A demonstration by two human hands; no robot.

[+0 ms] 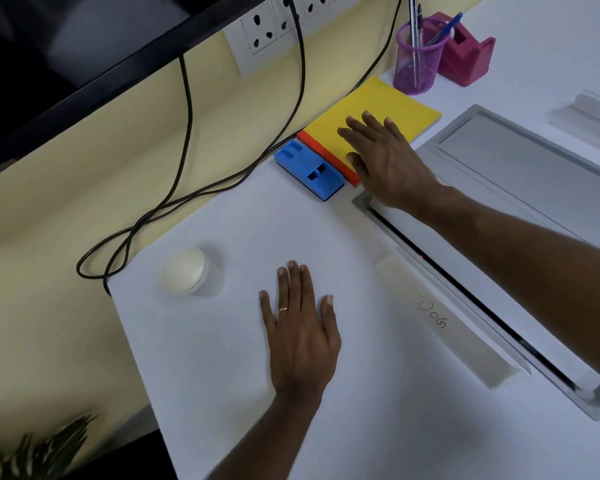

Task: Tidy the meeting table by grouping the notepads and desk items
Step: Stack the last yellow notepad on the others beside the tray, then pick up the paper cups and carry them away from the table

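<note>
A yellow notepad point(392, 105) lies on an orange notepad point(321, 148) near the table's far edge. My right hand point(385, 157) rests flat on the yellow pad with straight fingers. A blue whiteboard eraser point(309, 169) sits just left of the orange pad, touching it. Behind the pads stand a purple mesh pen holder point(417, 60) with pens and a pink tape dispenser point(465, 58). My left hand point(300, 327) lies flat on the white table point(222, 341), fingers spread, holding nothing.
A round white lidded container point(186, 273) stands at the table's left edge. A grey cable box with an open lid point(520, 161) is set into the table on the right. Black cables point(184, 133) hang from wall sockets and loop by the left edge.
</note>
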